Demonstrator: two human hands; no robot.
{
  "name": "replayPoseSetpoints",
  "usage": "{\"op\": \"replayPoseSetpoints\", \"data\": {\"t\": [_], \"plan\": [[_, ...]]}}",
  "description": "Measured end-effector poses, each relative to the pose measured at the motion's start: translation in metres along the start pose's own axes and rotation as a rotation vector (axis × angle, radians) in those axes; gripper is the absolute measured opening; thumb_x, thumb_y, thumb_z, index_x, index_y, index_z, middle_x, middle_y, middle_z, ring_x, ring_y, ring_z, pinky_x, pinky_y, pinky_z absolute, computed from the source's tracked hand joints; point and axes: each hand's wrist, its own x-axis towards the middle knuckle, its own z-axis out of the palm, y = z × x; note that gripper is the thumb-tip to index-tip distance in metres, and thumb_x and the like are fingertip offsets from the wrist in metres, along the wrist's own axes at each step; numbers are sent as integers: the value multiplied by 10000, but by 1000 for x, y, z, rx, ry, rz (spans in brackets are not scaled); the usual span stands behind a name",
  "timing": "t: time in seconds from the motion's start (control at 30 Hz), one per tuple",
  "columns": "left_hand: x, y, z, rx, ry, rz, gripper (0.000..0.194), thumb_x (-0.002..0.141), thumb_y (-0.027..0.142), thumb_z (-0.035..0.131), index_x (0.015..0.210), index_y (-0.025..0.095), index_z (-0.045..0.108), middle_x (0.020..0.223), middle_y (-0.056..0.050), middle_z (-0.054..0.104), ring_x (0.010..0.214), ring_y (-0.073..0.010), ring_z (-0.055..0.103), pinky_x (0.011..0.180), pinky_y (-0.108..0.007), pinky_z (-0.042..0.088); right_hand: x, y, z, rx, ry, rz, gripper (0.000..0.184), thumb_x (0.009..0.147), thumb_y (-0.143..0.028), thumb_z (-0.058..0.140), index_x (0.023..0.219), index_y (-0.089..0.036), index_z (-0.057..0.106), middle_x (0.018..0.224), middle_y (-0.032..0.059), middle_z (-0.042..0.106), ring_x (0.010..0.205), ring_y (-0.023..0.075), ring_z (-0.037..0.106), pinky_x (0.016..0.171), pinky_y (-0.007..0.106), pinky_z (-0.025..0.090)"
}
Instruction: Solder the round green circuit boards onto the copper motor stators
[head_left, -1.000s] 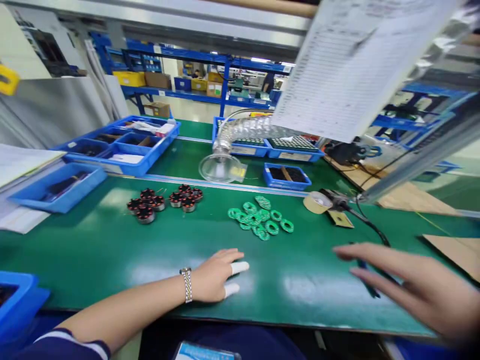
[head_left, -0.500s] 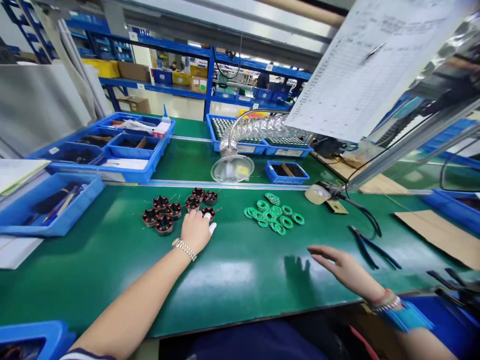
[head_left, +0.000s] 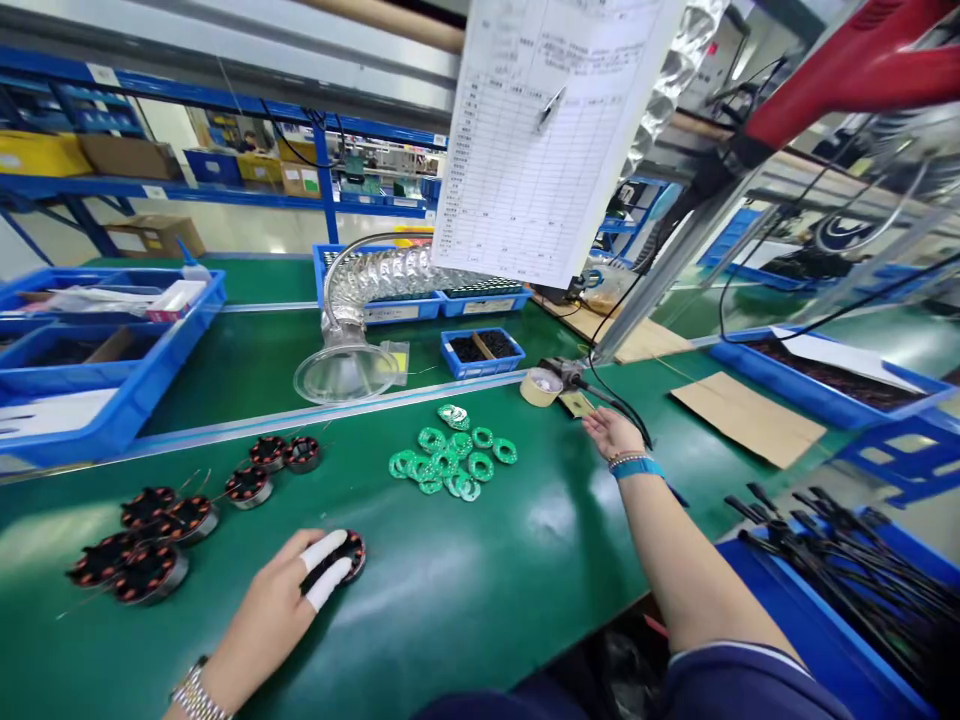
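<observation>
My left hand (head_left: 289, 580), with white finger cots on two fingers, grips a round motor stator (head_left: 357, 556) with black and copper windings, on the green bench. More stators (head_left: 150, 570) with thin wire ends stand to its left. A loose heap of green ring-shaped circuit boards (head_left: 444, 462) lies between my hands. My right hand (head_left: 613, 436) is stretched forward, fingers extended and seemingly holding nothing. Just beyond its fingertips are a small yellowish plate (head_left: 576, 404), a roll of tape (head_left: 540, 387) and a dark holder with a black cable (head_left: 566, 374). My right forearm mostly hides the pliers.
A clear fume hood on a foil duct (head_left: 345, 373) hangs over the bench. Behind are a small blue bin (head_left: 484, 368) of black parts and a divided blue tray (head_left: 161, 375). A paper sheet (head_left: 517, 150) hangs above. Cardboard (head_left: 750, 418) and a blue crate (head_left: 832, 640) of black parts are right.
My left hand has drawn one stator away from the group toward the bench's front. My right hand has reached forward toward the tape roll. The view has swung right.
</observation>
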Motion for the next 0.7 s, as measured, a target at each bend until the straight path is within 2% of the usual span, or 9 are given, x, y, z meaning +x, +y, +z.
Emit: {"op": "replayPoseSetpoints", "data": {"t": [0.07, 0.17, 0.23, 0.33, 0.37, 0.4, 0.47, 0.6, 0.7], "plan": [[-5, 17, 6, -46, 17, -90, 318, 831, 429, 459, 1061, 252, 589, 925, -1, 624, 740, -118, 618, 686, -191, 506, 20, -4, 9, 22, -44, 8, 130, 884, -225, 474, 839, -113, 522, 676, -30, 540, 567, 70, 554, 516, 199, 489], [-15, 33, 21, -164, -50, -210, 372, 834, 445, 435, 1132, 246, 532, 800, 16, 635, 584, -102, 598, 570, -181, 508, 40, -6, 23, 33, -108, -9, 106, 890, -222, 438, 847, -138, 488, 664, -26, 549, 572, 88, 575, 544, 233, 508], [-28, 29, 32, -207, -57, -275, 407, 835, 455, 409, 1173, 243, 493, 774, 17, 656, 604, -122, 623, 585, -196, 526, 47, -6, 27, 27, -134, -49, 111, 890, -248, 410, 839, -164, 462, 662, -13, 565, 584, 109, 591, 559, 266, 522], [-52, 6, 45, -2, 116, -342, 362, 814, 449, 425, 1114, 277, 534, 972, -1, 669, 822, -188, 649, 722, -289, 545, 46, -5, 19, 3, -122, -175, 126, 843, -312, 464, 827, -190, 439, 664, -8, 566, 614, 133, 596, 588, 302, 528], [-58, -2, 48, 105, 163, -331, 332, 802, 434, 452, 1083, 292, 555, 1050, -1, 647, 934, -215, 619, 801, -336, 524, 43, -4, 13, -11, -100, -236, 152, 810, -326, 509, 839, -196, 437, 673, -14, 560, 629, 137, 593, 604, 309, 526], [-63, -8, 50, 177, 162, -277, 323, 796, 414, 466, 1084, 305, 562, 1104, 1, 624, 1017, -230, 581, 869, -368, 490, 38, -3, 8, -30, -80, -303, 198, 769, -336, 557, 855, -201, 440, 692, -19, 556, 651, 142, 590, 628, 315, 522], [-64, -14, 53, 295, 111, -165, 376, 776, 404, 497, 1145, 339, 536, 1212, 14, 559, 1148, -253, 485, 956, -411, 419, 27, 0, -1, -84, -70, -433, 291, 683, -339, 644, 877, -208, 470, 769, -13, 570, 733, 155, 587, 709, 330, 508], [-41, -4, 55, 461, -35, -33, 652, 748, 499, 513, 1344, 331, 306, 1373, -10, 378, 1273, -301, 302, 1011, -511, 301, 7, -3, -10, -224, -244, -573, 322, 512, -277, 758, 779, -203, 596, 904, 26, 629, 888, 198, 579, 851, 332, 460], [-20, 5, 57, 499, -74, -1, 787, 734, 554, 508, 1392, 283, 173, 1394, -58, 339, 1298, -305, 237, 1016, -528, 267, 3, -10, -20, -270, -268, -581, 295, 514, -274, 741, 774, -192, 626, 866, 34, 650, 806, 191, 599, 746, 311, 500]]}}
